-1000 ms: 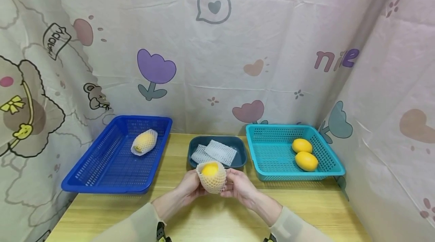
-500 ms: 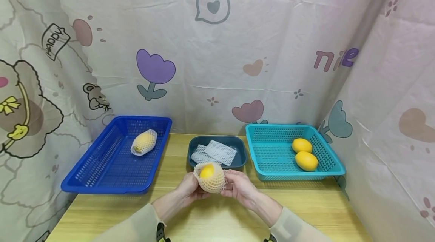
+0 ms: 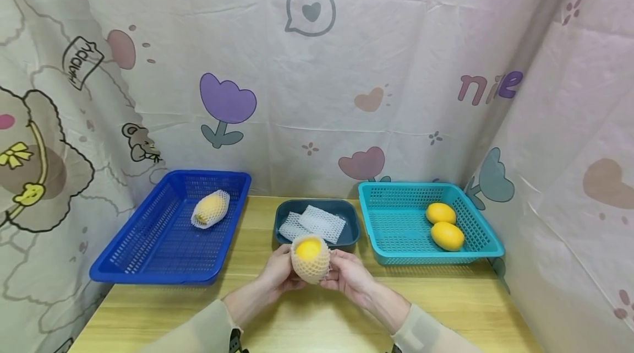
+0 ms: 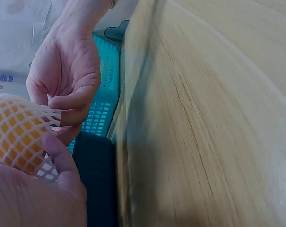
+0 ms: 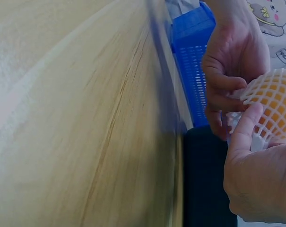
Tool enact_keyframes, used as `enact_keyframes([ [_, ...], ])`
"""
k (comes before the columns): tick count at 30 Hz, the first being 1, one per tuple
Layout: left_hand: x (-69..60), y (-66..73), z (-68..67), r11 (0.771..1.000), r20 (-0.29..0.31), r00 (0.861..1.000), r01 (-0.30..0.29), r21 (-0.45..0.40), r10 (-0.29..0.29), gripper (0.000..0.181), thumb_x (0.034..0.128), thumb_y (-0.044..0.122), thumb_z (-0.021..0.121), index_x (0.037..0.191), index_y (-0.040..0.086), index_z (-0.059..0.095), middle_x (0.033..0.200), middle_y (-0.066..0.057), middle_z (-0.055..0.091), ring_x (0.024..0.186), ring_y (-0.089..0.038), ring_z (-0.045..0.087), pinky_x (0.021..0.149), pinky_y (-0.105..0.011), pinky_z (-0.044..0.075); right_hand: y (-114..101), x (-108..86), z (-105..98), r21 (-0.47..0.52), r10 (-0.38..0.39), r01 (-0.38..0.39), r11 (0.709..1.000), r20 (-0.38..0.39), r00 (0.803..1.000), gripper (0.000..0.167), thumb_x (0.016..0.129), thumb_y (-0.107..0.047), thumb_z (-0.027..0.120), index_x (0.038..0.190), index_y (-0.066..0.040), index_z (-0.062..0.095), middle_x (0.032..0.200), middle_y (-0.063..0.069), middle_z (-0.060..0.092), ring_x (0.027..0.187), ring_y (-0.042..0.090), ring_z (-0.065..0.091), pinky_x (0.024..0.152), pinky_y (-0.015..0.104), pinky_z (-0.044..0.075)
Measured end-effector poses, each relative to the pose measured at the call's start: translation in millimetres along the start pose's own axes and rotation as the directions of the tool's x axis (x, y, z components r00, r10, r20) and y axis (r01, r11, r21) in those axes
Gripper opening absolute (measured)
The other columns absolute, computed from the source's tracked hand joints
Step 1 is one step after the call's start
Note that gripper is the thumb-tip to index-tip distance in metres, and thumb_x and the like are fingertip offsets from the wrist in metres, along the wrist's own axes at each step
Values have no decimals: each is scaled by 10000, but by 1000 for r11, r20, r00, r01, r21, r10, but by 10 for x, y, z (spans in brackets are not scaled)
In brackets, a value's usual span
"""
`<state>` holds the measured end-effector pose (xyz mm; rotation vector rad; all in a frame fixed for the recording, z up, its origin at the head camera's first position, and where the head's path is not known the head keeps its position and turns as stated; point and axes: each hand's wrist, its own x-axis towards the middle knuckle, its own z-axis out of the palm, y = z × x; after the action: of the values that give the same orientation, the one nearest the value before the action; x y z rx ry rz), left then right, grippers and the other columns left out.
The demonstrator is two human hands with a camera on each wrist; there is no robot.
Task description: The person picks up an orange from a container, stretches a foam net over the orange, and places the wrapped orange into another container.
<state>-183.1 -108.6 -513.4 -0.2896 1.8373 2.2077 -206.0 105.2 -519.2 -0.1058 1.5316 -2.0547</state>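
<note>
Fruit in a foam net, held above the table between a person's two hands. The left hand grasps the net from its own side, thumb pressed to the mesh; the right hand pinches the net's edge in curled fingers. Neither is free.

The step in hand appears to be fitting the net around the fruit: mesh covers the sides, while one yellow end shows bare at the net's mouth. The next move probably calls for drawing the net up evenly over that end, the fruit steadied from both sides, before carrying it off to the left.

The bare end points up toward the wearer's head, and the net narrows at the opposite end, among the fingers. The long axis seems to run from mouth to gathered tail, nearer upright than flat, but it is foreshortened from above and its exact tilt cannot be told.

Just beyond the hands, a tray holds spare nets. Beyond the left hand, a wrapped fruit lies in a blue basket; past the right, two loose fruits touch in a teal basket.
</note>
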Motion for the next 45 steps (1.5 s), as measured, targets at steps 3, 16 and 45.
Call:
enact_keyframes([
  [3,-14,29,9,999,4,999,-48,26,48,373,1209,287,443,1471,57,576,981,-43,694,798,-196,687,666,-344,606,11,4,-15,21,3,-2,1000,-10,1000,178,1174,-140,488,1227,-92,651,931,-5,845,838,100,813,783,260,665],
  [16,-100,93,-38,948,203,948,-277,156,244,655,1163,473,594,1486,-96,571,1220,-150,777,980,-118,729,813,-302,642,-30,30,-20,86,1,2,996,-32,999,198,1173,-117,473,1263,-76,644,966,-2,837,837,92,802,768,235,650],
  [45,-120,89,-82,817,108,938,-340,465,329,692,890,370,965,1470,106,696,1227,-66,803,1074,-154,688,896,-292,570,12,-6,29,-35,50,-50,998,-11,999,260,1122,-252,585,1280,-74,689,894,-32,836,760,92,776,732,266,642],
])
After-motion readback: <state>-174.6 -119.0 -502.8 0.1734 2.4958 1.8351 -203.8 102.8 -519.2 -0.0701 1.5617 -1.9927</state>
